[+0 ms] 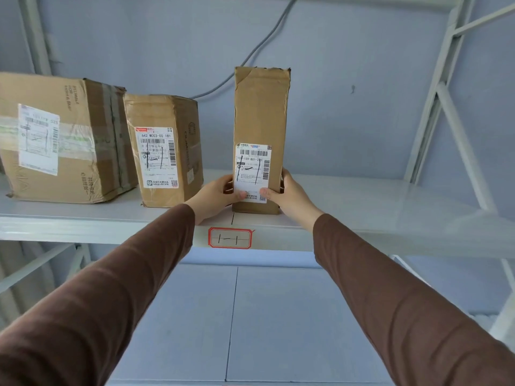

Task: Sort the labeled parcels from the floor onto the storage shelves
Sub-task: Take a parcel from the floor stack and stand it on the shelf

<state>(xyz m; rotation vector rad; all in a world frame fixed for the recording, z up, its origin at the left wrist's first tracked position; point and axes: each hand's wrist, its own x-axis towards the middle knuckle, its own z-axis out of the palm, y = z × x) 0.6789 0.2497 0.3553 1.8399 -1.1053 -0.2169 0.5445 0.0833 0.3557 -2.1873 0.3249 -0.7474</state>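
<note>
A tall narrow cardboard parcel (260, 112) stands upright on the white upper shelf (362, 210), its white shipping label facing me. My left hand (216, 195) grips its lower left side, thumb on the label. My right hand (288, 195) grips the lower right side, thumb also on the label. Left of it stand a medium labeled box (164, 149) and a large taped box (61, 137), both on the same shelf.
A red-bordered tag (230, 238) marked "1-1" is stuck on the shelf's front edge. A grey cable (267, 37) runs down the wall behind. White frame uprights and braces (446, 79) stand at the right. A lower shelf (250, 316) lies beneath.
</note>
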